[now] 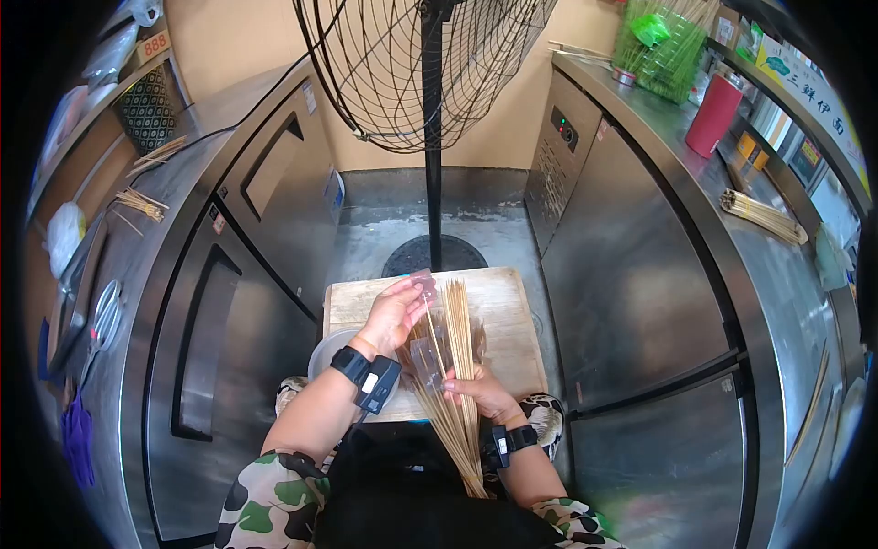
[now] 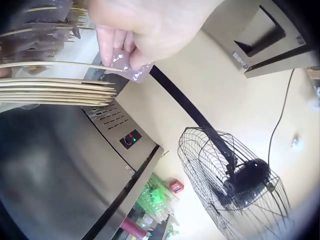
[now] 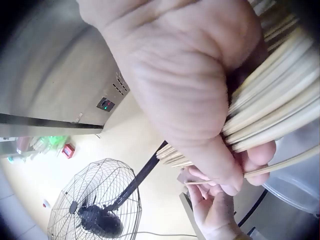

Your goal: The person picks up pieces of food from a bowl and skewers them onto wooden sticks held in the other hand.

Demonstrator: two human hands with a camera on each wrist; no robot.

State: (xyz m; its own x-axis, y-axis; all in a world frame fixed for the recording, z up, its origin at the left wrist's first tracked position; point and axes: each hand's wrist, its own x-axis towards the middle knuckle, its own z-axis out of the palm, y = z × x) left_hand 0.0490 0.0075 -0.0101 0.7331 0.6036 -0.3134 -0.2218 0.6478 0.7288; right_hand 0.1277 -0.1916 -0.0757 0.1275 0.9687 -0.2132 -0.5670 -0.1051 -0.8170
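Observation:
My left hand [image 1: 391, 316] pinches a thin, translucent purplish slice [image 1: 422, 283] over the far part of the wooden board [image 1: 512, 320]. In my right hand [image 1: 487, 393] is a thick bundle of bamboo skewers [image 1: 462, 329]. Between that hand's thumb and fingertips runs a single skewer [image 3: 280, 165], set apart from the bundle. In the left wrist view the tip of this single skewer reaches the slice [image 2: 131, 74] at my left fingertips. Skewered slices [image 2: 37, 37] of the same look lie on the board, partly hidden behind the bundle.
A pale bowl [image 1: 331, 348] stands at the board's left, partly behind my left forearm. Beyond the board rises a black caged fan [image 1: 402, 73]. Steel counters flank me, with scissors [image 1: 105, 316] and loose skewers [image 1: 142, 205] left, a skewer bundle [image 1: 764, 216] and red bottle [image 1: 715, 114] right.

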